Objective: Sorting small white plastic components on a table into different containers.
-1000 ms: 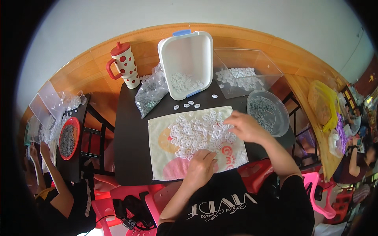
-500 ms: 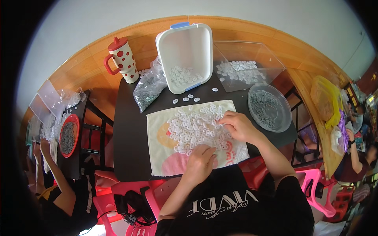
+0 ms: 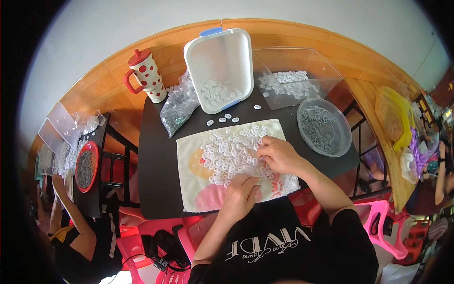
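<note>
A pale cloth (image 3: 191, 156) lies on the black table (image 3: 156, 142), covered with several small white rings (image 3: 227, 151). My right hand (image 3: 279, 155) rests on the pile's right side, fingers curled over the rings. My left hand (image 3: 242, 194) sits at the cloth's near edge, fingers bent down among the rings. What either hand pinches is hidden by the fingers.
A white tub (image 3: 220, 66) holding rings leans behind the cloth, beside a clear box (image 3: 293, 80) of white rings and a round clear dish (image 3: 324, 125) of grey parts. A bag (image 3: 177, 106) and red-spotted cup (image 3: 144, 75) stand left. Another person (image 3: 75, 232) sits far left.
My right hand has slid left and toward me across the ring pile. My left hand stays at the cloth's near edge. The view has shifted slightly.
</note>
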A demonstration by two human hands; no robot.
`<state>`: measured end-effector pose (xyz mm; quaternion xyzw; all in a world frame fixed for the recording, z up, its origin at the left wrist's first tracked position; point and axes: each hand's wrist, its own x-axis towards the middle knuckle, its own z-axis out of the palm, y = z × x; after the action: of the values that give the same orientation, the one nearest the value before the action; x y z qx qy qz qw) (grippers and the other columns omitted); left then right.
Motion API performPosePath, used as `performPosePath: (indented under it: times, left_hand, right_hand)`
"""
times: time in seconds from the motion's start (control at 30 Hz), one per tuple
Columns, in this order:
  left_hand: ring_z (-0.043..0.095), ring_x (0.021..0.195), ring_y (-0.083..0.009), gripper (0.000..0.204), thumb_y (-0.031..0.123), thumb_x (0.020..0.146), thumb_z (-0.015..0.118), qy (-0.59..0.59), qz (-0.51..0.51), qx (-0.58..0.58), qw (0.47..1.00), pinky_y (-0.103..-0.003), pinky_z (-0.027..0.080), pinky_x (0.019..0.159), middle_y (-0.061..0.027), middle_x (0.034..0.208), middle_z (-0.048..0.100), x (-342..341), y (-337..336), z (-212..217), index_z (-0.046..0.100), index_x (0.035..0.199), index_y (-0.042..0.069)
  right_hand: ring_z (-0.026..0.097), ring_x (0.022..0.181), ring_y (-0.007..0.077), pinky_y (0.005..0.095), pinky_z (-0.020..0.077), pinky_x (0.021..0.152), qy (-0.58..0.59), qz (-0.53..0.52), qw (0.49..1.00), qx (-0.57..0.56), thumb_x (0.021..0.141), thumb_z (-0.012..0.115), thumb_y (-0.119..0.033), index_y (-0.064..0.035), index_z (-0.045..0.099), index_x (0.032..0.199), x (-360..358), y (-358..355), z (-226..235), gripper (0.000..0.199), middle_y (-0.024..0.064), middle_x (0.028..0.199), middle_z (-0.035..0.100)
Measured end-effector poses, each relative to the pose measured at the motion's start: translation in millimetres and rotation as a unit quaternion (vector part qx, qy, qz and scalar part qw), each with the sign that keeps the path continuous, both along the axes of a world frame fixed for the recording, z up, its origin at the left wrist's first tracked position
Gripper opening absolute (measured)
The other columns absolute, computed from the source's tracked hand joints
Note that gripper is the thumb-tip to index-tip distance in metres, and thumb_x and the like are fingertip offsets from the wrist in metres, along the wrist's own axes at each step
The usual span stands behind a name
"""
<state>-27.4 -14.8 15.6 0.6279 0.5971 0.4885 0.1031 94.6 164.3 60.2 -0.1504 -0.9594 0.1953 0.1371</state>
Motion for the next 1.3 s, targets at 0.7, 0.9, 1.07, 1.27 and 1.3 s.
performPosePath:
  times: [0.7,0.9,1.07,1.27,1.3]
  left_hand:
    - [0.066,0.076,-0.0301,0.019,-0.006,0.079,0.07,-0.009,0.033,-0.011,0.999,-0.035,0.053,0.065,-0.0162,0.091,0.067,1,3,-3,0.072,0.098,-0.003]
    - [0.064,0.083,-0.0372,0.019,-0.003,0.078,0.07,-0.025,0.03,-0.019,0.999,-0.042,0.052,0.073,-0.0188,0.091,0.066,2,2,0,0.069,0.097,-0.004]
    - [0.066,0.078,-0.0331,0.019,-0.003,0.077,0.071,-0.006,0.027,-0.001,1.0,-0.038,0.053,0.069,-0.0156,0.09,0.067,0,1,-2,0.071,0.096,-0.003]
    - [0.065,0.081,-0.0344,0.019,-0.003,0.077,0.071,-0.007,0.027,0.003,1.0,-0.04,0.053,0.07,-0.0164,0.091,0.066,-1,1,0,0.071,0.096,-0.003]
    - [0.065,0.081,-0.0344,0.019,-0.003,0.077,0.071,-0.007,0.026,0.006,1.0,-0.04,0.053,0.07,-0.0164,0.091,0.066,-1,2,0,0.071,0.096,-0.003]
  right_hand:
    - [0.064,0.088,0.033,0.0432,0.0513,0.074,0.084,0.033,0.995,-0.05,0.081,0.066,-0.007,-0.0071,0.07,0.088,-10,-5,0,0.009,0.0112,0.092,0.061]
    - [0.064,0.09,0.0314,0.0439,0.0516,0.076,-0.011,0.031,0.999,-0.008,0.081,0.064,-0.008,-0.0108,0.073,0.085,-25,3,-9,0.01,0.0101,0.089,0.062]
    - [0.064,0.09,0.0316,0.0443,0.0506,0.075,-0.084,-0.011,0.996,0.014,0.078,0.063,-0.004,-0.0084,0.071,0.083,-9,19,2,0.011,0.0115,0.085,0.061]
    - [0.063,0.09,0.0328,0.0445,0.0506,0.075,0.0,-0.045,0.998,0.04,0.078,0.065,-0.004,-0.0046,0.067,0.081,-27,21,5,0.004,0.0122,0.088,0.06]
    - [0.063,0.09,0.0328,0.0445,0.0506,0.075,0.0,-0.045,0.998,0.042,0.078,0.065,-0.004,-0.0046,0.067,0.081,-31,26,-1,0.004,0.0122,0.088,0.06]
